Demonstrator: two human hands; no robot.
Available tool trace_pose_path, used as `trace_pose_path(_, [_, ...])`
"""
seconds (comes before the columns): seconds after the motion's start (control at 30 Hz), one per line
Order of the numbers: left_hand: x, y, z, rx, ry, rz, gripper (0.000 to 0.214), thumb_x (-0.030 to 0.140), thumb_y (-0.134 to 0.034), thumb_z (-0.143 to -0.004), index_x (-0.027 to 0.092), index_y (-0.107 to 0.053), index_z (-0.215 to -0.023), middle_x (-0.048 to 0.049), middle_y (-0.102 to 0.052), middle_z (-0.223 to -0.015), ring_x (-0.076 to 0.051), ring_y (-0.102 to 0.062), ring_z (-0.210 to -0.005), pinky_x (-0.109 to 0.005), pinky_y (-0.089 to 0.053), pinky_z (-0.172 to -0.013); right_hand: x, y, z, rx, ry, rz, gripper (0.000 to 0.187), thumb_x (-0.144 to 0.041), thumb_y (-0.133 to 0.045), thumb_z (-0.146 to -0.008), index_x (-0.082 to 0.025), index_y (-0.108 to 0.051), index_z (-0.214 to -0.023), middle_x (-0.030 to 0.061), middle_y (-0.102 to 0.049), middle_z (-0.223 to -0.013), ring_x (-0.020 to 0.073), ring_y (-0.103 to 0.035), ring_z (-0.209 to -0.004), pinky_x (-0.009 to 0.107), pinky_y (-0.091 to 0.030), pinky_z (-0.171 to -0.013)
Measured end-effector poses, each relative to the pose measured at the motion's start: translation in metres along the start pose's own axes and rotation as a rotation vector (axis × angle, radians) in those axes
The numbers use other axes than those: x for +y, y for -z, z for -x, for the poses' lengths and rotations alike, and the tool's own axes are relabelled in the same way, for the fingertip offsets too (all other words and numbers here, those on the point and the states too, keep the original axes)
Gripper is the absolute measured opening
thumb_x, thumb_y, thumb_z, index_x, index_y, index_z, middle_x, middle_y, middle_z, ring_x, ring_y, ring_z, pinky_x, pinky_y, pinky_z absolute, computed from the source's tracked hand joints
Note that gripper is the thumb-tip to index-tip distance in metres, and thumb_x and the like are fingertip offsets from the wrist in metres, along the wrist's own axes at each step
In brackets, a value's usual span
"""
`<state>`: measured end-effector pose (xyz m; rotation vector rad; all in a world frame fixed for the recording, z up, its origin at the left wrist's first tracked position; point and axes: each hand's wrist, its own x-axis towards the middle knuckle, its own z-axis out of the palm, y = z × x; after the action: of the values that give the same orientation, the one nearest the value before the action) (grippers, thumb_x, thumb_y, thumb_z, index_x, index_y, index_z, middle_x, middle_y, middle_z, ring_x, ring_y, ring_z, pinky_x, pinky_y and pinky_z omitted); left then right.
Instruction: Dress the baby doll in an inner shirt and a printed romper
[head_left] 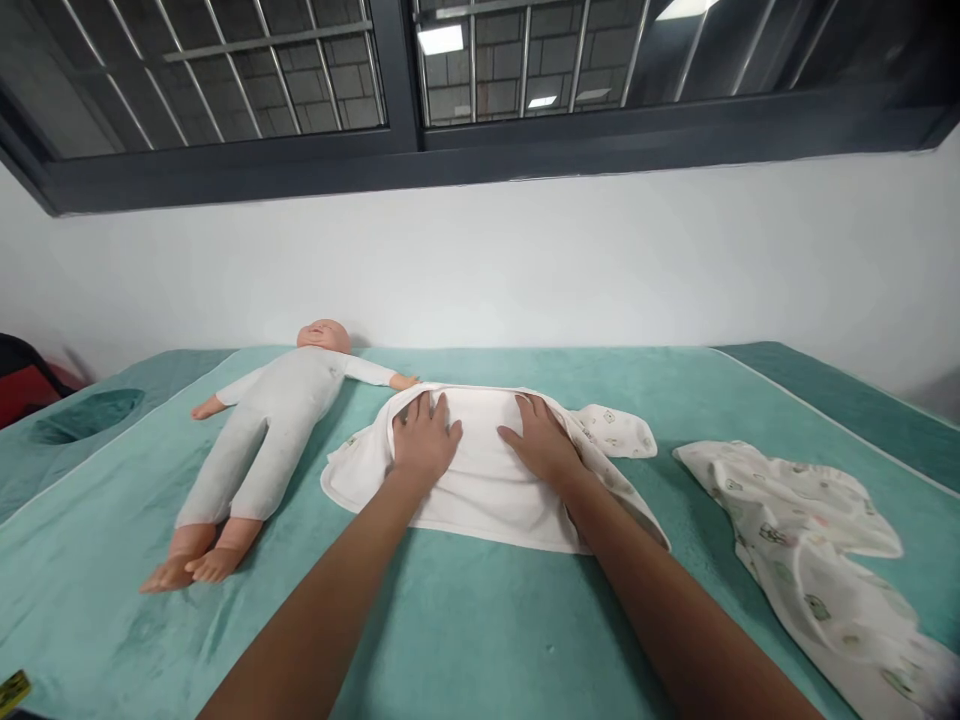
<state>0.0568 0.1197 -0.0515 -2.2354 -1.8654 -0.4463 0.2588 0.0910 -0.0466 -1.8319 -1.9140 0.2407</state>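
Observation:
A small white baby top (480,480) with a faint print on its sleeves lies spread open in front of me, its plain inner side facing up. My left hand (426,440) rests flat on the left part of it, fingers spread. On the right part lies my right hand (541,440), also flat with its fingers apart, near the folded-back edge. One printed sleeve (619,432) sticks out to the right. To the left a baby doll (285,400) in a pale body lies on its back, one hand close to the top's upper left edge.
Printed baby pants (810,560) lie crumpled at the right. Everything rests on a green padded cover (495,640) against a white wall (480,270), below a dark-framed window (480,140). A red and black item (30,385) is at the far left.

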Motion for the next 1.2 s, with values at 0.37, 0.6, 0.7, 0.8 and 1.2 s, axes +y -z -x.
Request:
trace_pose_path(0.37, [-0.003,-0.008,0.004,-0.022,0.012,0.080,0.055,0.045,-0.032,-0.094,0.025,-0.040,-0.144,-0.0106,-0.041,-0.149,-0.030,-0.036,-0.135,-0.052,-0.033,-0.106,0.014,0.011,-0.025,-0.219,0.046,0.112,0.063,-0.059,-0.039,-0.091,-0.020,-0.038,-0.141,0.0125,-0.045,-0.146,0.0316,-0.048,-0.125,0.041,-0.036,-0.101])
trace_pose_path(0.6, [-0.002,-0.005,0.000,-0.015,0.028,0.053,0.062,0.047,-0.036,-0.091,0.022,-0.034,-0.148,-0.0143,-0.033,-0.154,-0.033,-0.030,-0.139,-0.058,-0.034,-0.104,0.019,0.010,-0.030,-0.129,0.085,0.074,0.065,-0.052,-0.040,-0.093,-0.022,-0.025,-0.149,0.0096,-0.035,-0.153,0.0297,-0.040,-0.133,0.040,-0.032,-0.107])
trace_pose_path(0.7, [-0.003,-0.007,-0.003,-0.069,0.048,0.066,0.060,0.051,-0.032,-0.093,0.024,-0.037,-0.146,-0.0131,-0.037,-0.152,-0.033,-0.032,-0.138,-0.058,-0.034,-0.104,0.021,0.009,-0.032,-0.178,0.095,0.046,0.063,-0.052,-0.038,-0.094,-0.021,-0.029,-0.148,0.0098,-0.036,-0.152,0.0278,-0.040,-0.134,0.038,-0.030,-0.108])
trace_pose_path(0.8, [-0.004,-0.009,-0.003,-0.095,0.041,0.075,0.056,0.051,-0.029,-0.094,0.027,-0.042,-0.143,-0.0112,-0.039,-0.150,-0.031,-0.034,-0.137,-0.056,-0.033,-0.106,0.024,0.007,-0.034,-0.207,0.109,0.035,0.061,-0.052,-0.036,-0.095,-0.020,-0.033,-0.146,0.0106,-0.039,-0.151,0.0258,-0.039,-0.135,0.036,-0.028,-0.110])
trace_pose_path(1.2, [-0.009,-0.002,-0.014,-0.370,0.069,0.149,0.067,0.058,-0.023,-0.091,0.029,-0.025,-0.151,-0.0100,-0.028,-0.157,-0.033,-0.029,-0.142,-0.057,-0.025,-0.110,0.021,0.000,-0.033,-0.204,0.081,0.050,0.059,-0.049,-0.031,-0.097,-0.017,-0.033,-0.146,0.0110,-0.039,-0.151,0.0240,-0.036,-0.137,0.037,-0.025,-0.112])
